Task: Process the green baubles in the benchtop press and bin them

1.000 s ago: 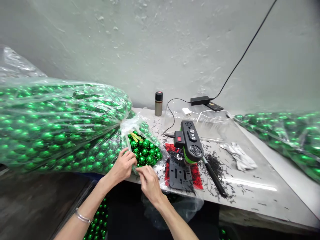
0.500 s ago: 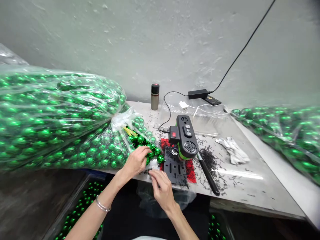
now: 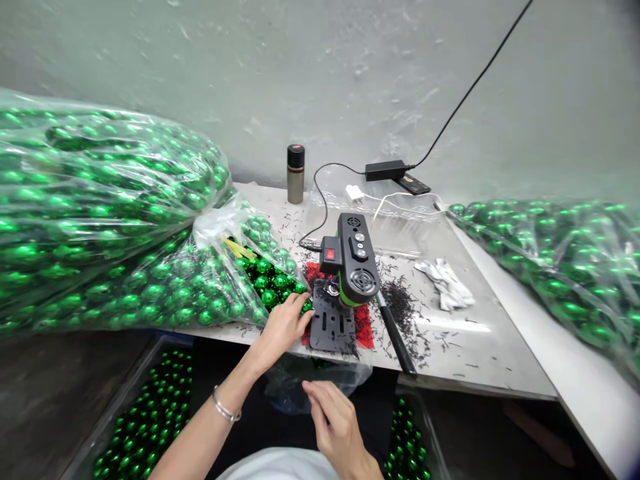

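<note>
My left hand (image 3: 286, 325), a silver bangle on its wrist, is closed with thumb and fingers about a shiny green ball (image 3: 307, 306) at the left edge of a slotted black plate (image 3: 333, 330). Beside it, more green balls (image 3: 269, 280) spill from the mouth of a clear plastic bag (image 3: 175, 293). Lower down, in front of the table edge, my right hand (image 3: 336, 420) is curled, its fingers pressed together; whatever they may hold is hidden. Over the plate stands a black device (image 3: 359, 257) with a red switch, buttons and round vents.
A black handle (image 3: 397, 340) juts toward the table edge. Small black bits (image 3: 400, 300) litter the table. White gloves (image 3: 445, 283), a bottle (image 3: 295, 175) and a power adapter (image 3: 385, 171) lie around. Below are tubs of green balls (image 3: 150, 407); another bag (image 3: 560, 267) is at right.
My right hand has dropped away from the left, down off the table edge. My left hand has shifted to the plate's edge with a green ball. The view has moved slightly.
</note>
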`<state>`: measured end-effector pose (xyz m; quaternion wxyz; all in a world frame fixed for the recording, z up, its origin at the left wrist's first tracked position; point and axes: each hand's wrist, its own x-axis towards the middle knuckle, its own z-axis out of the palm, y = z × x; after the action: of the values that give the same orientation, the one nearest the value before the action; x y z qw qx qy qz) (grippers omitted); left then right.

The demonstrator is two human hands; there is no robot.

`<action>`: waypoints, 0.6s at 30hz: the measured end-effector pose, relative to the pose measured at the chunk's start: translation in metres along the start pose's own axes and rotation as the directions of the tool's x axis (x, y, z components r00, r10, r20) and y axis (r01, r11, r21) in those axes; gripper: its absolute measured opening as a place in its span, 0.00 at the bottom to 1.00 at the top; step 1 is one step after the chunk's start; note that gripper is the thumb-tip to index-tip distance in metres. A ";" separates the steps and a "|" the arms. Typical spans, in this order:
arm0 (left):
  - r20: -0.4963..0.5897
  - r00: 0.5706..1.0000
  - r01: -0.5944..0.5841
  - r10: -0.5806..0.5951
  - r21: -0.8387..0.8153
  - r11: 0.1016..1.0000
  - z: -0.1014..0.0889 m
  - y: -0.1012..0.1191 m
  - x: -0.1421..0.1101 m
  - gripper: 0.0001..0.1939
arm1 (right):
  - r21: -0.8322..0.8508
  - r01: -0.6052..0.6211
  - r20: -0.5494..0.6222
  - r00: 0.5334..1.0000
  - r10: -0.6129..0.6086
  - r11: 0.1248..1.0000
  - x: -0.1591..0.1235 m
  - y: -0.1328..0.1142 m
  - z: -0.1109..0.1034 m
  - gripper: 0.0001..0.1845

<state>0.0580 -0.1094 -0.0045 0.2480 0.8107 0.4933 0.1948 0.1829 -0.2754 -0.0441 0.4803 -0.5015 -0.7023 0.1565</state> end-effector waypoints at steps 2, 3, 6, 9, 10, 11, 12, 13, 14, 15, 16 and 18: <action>-0.003 0.992 0.120 -0.128 -0.335 0.935 -0.005 -0.001 -0.011 0.20 | -0.013 -0.010 0.004 1.000 0.010 1.000 -0.004 0.001 -0.005 0.25; 0.051 0.978 0.200 -0.203 -0.513 0.835 -0.007 -0.001 -0.018 0.23 | -0.016 -0.016 0.004 1.000 0.016 1.000 -0.005 0.000 -0.007 0.25; 0.291 0.907 0.392 -0.304 -0.849 0.355 -0.009 0.006 -0.040 0.31 | -0.015 -0.018 -0.008 1.000 0.018 1.000 0.000 -0.004 -0.013 0.24; 0.423 0.849 0.446 -0.315 -0.895 0.002 -0.003 0.016 -0.056 0.35 | -0.014 0.012 -0.089 0.996 -0.013 1.000 0.013 -0.012 -0.014 0.23; 0.446 0.838 0.450 -0.315 -0.891 -0.063 0.000 0.019 -0.059 0.34 | -0.017 0.008 -0.133 0.991 -0.010 1.000 0.018 -0.015 -0.014 0.23; 0.461 0.831 0.451 -0.312 -0.886 -0.107 0.002 0.022 -0.062 0.33 | -0.024 -0.010 -0.177 0.984 0.005 1.000 0.024 -0.018 -0.014 0.24; 0.471 0.827 0.453 -0.307 -0.882 -0.135 0.005 0.025 -0.064 0.32 | -0.032 -0.038 -0.215 0.976 0.031 0.999 0.029 -0.020 -0.013 0.25; 0.479 0.824 0.457 -0.302 -0.877 -0.147 0.007 0.027 -0.066 0.31 | -0.043 -0.068 -0.245 0.968 0.056 0.997 0.034 -0.022 -0.012 0.25; 0.487 0.822 0.464 -0.297 -0.873 -0.149 0.009 0.029 -0.067 0.30 | -0.057 -0.095 -0.267 0.961 0.077 0.994 0.038 -0.023 -0.012 0.24; 0.493 0.819 0.473 -0.293 -0.870 -0.141 0.011 0.031 -0.069 0.29 | -0.073 -0.118 -0.282 0.955 0.093 0.990 0.042 -0.022 -0.011 0.21; 0.497 0.818 0.481 -0.291 -0.867 -0.128 0.013 0.032 -0.070 0.29 | -0.088 -0.136 -0.294 0.950 0.105 0.987 0.044 -0.022 -0.011 0.18; 0.489 0.821 0.483 -0.295 -0.870 -0.098 0.018 0.033 -0.073 0.28 | -0.091 -0.169 -0.316 0.939 0.133 0.981 0.046 -0.019 -0.011 0.11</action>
<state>0.0594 -0.1914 -0.0042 0.8089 0.2423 0.4156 0.3380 0.1798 -0.2474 -0.0022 0.5406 -0.5995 -0.5859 0.0714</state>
